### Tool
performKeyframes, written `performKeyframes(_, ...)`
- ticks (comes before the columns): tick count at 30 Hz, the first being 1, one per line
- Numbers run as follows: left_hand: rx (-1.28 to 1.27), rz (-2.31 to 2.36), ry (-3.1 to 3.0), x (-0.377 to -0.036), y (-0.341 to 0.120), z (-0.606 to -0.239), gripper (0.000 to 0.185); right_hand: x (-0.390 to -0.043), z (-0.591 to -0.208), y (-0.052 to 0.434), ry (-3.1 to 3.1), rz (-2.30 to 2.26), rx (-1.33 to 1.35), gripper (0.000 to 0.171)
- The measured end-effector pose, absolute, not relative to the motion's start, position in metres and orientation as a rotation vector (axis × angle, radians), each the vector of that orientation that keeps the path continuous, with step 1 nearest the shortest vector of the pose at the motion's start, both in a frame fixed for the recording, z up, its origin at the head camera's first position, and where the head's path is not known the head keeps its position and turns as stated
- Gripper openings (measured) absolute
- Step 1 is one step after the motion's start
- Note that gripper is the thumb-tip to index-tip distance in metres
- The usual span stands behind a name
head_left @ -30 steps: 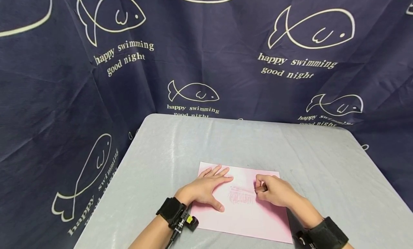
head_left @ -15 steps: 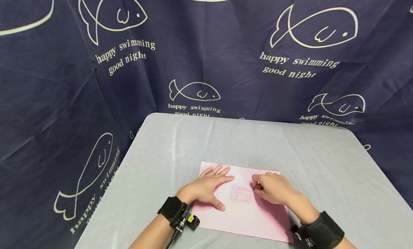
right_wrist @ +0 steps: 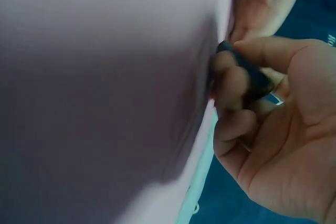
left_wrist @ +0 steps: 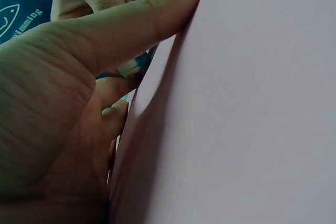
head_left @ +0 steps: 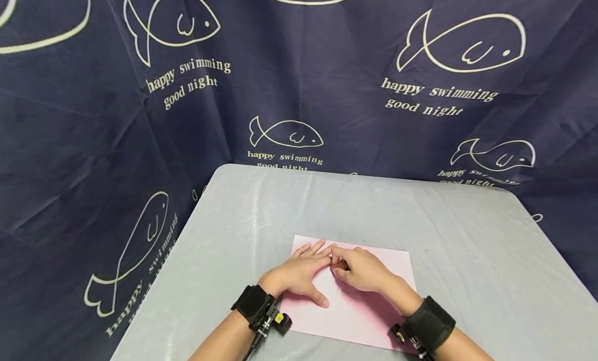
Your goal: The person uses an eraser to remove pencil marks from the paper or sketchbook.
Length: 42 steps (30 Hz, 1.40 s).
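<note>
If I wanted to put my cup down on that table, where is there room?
The grey table is bare to the right of the pink paper and behind it toward the fish curtain. It is crowded on the paper itself, where the left hand and right hand meet.

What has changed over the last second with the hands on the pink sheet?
The right hand, pinching a short dark crayon, slid left across the pink paper until it meets the left hand's fingertips, and it now covers the scribble seen earlier. The left hand stays flat on the paper, and the sheet lies where it was on the grey table.
</note>
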<state>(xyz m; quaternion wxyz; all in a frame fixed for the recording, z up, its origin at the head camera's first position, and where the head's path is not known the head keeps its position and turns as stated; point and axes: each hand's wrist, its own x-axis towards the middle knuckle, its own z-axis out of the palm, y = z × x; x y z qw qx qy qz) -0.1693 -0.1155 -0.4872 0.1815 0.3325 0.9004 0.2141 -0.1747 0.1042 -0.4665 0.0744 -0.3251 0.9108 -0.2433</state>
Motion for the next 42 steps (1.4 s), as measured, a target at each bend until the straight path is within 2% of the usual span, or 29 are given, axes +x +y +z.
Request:
performKeyframes(10, 0.972, 0.609, 2.531, -0.171, -0.111, -0.485, 0.106, -0.179, -0.471, 0.115, 2.657, -0.842, -0.737, 0.019)
performKeyframes(42, 0.963, 0.630, 2.514, -0.170, -0.115, -0.485, 0.104, -0.165, -0.475, 0.158, 2.689, -0.871, -0.580, 0.024)
